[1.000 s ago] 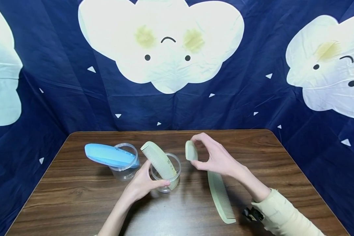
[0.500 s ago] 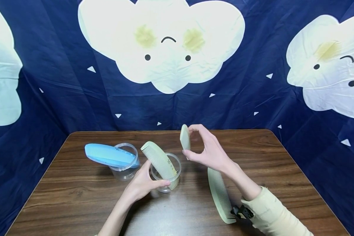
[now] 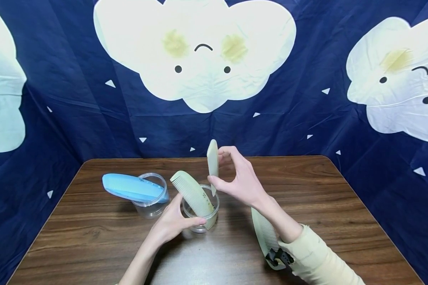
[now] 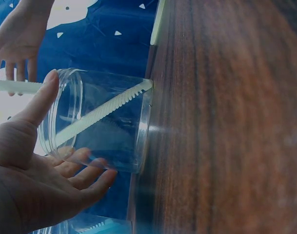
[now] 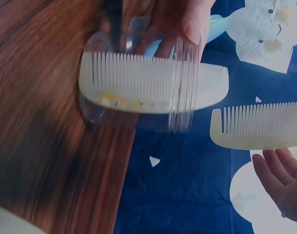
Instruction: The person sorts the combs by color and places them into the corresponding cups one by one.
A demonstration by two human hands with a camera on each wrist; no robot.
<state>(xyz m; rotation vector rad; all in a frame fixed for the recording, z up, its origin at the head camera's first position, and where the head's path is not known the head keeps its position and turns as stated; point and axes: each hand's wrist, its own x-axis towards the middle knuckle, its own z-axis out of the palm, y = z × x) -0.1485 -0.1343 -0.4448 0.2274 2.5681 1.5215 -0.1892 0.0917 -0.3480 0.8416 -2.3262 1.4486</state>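
My left hand holds a clear plastic jar on the table, thumb on one side of its wall and fingers round the other. A pale green comb leans inside that jar, its upper end sticking out to the left. With thumb and fingertips, my right hand pinches a second pale green comb, held nearly upright over the jar's right rim. In the right wrist view, this comb's lower end is just outside the jar's mouth, apart from it. The comb in the jar shows a small printed pattern.
Left of my left hand, another clear jar has a blue comb tilted in it, perhaps more than one. A further pale green comb lies on the wooden table, partly under my right forearm. A dark blue cloth hangs behind.
My right hand has moved left and up with its comb, from right of the jar to over its rim, and the comb now stands more edge-on. My left hand and the jar stay put.
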